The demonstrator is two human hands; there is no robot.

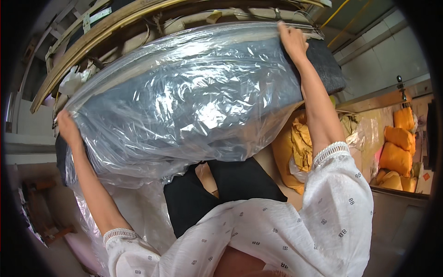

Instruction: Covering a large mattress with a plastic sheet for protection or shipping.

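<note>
Holding a long dark grey padded cushion (184,106) up in front of me, I have it wrapped in a clear crinkled plastic bag (152,152) whose loose lower end hangs down past my left forearm. My left hand (68,128) is closed on the cushion's left end, fingers curled around the edge with plastic bunched under them, and my right hand (292,40) grips the upper right edge, where the bag's mouth stops and the bare grey fabric sticks out beyond my wrist. My hands are well apart, one at each end, so the cushion spans nearly the whole width between them and tilts up toward the right. Its top edge lies just beside a curved pale wooden frame (115,23) stacked above, with little room between them. Below the cushion's bottom edge there is more open room: my black trousers (217,189) show there, and the white patterned sleeves (332,203) of my blouse come up from the lower edge. To the right, past my right arm, crumpled yellow fabric covers (300,143) lie near the cushion's lower right corner, and farther off a pile of orange stuffed cushions (397,152) sits by a pale tiled wall (387,60), well apart from what I hold.
</note>
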